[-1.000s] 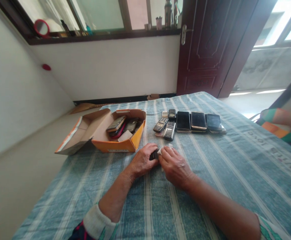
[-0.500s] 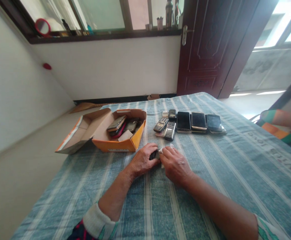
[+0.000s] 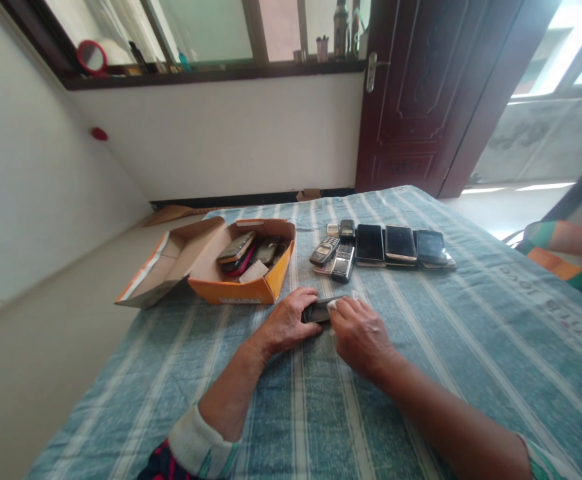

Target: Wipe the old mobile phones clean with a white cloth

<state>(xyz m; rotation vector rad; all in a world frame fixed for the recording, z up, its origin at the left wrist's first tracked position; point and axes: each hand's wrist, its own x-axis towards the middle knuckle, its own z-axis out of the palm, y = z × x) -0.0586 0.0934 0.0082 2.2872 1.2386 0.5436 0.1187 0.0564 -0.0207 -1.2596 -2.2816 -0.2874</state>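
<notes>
A dark mobile phone (image 3: 319, 311) lies low over the cloth, its left end gripped between the thumb and fingers of my left hand (image 3: 291, 319). My right hand (image 3: 361, 333) is closed on a white tissue (image 3: 333, 305), pressed at the phone's right end; most of the tissue is hidden under the fingers. Just beyond my hands, an old keypad phone (image 3: 325, 250) and a silver-keyed phone (image 3: 343, 262) lie in a cluster with others. An orange cardboard box (image 3: 235, 291) holding several phones stands open to the left of them.
Flat touchscreen phones (image 3: 399, 243) lie in a row to the right of the keypad phones. Everything rests on a blue striped cloth (image 3: 421, 373). The box's lid (image 3: 163, 267) is folded out leftward. A dark red door (image 3: 415, 100) stands behind.
My right hand has slid right with the tissue along the phone, uncovering more of its surface. My left hand keeps its grip. The whole view has shifted slightly.
</notes>
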